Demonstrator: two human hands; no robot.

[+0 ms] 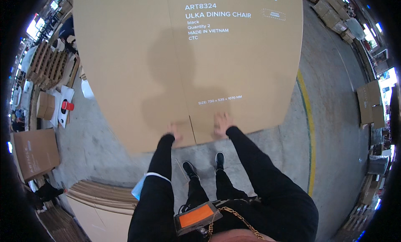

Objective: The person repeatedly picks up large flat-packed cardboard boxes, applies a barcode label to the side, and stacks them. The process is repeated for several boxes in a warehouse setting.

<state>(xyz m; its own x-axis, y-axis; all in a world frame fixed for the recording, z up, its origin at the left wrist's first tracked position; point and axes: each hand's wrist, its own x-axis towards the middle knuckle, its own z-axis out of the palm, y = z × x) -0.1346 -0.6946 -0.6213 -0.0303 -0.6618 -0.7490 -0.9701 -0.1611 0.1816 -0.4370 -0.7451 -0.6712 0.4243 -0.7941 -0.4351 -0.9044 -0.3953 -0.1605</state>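
A large brown cardboard box (234,71) with printed lettering fills the middle in front of me. A short dark slit runs from its near edge up between my hands. My left hand (175,132) lies near that edge, left of the slit, slightly blurred, fingers stretched out. To the right of the slit, my right hand (222,124) rests flat against the cardboard, its fingers spread. Neither hand is wrapped round anything. My shadow falls across the box face.
Flattened cardboard sheets (100,196) are stacked at the lower left, near a closed carton (36,153). Wooden pallets (46,66) and a red roll (67,105) are farther left. A yellow floor line (310,133) runs along the right. More cartons (369,102) stand at the far right.
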